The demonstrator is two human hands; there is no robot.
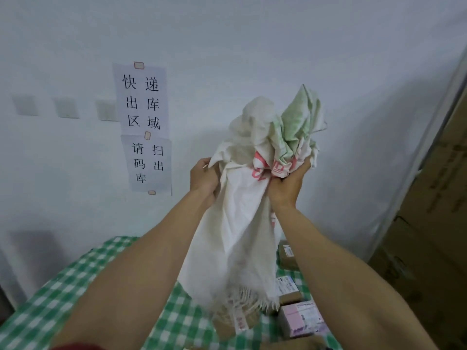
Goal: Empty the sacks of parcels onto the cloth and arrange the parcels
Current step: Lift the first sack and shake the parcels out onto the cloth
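Your left hand (204,178) and right hand (288,184) are both raised in front of the wall, apart from each other, each clamped on the same white woven sack (242,218). Left hand pinches the sack's left edge; right hand has a fistful of bunched fabric at the red print. Above your grip the sack's closed end is wadded up, part white, part pale green. Sack hangs upside down, frayed open mouth at the bottom, just over the green checked cloth (75,281).

A brown parcel (236,322) with a white and red label sits right under the sack mouth; the fringe overlaps its top, and you can't tell if it's fully clear of the sack. To the right on the cloth: a pink box (302,318) nearest you, a brown parcel with a white label (288,289) behind it, and another brown parcel (286,255) further back near the wall, partly hidden by your right forearm. All three lie close together in a rough line along the right side of the cloth.

Two paper signs (144,127) with Chinese characters are taped on the wall to the left, next to three wall switches (67,108). Stacked cardboard cartons (434,210) stand at the far right.
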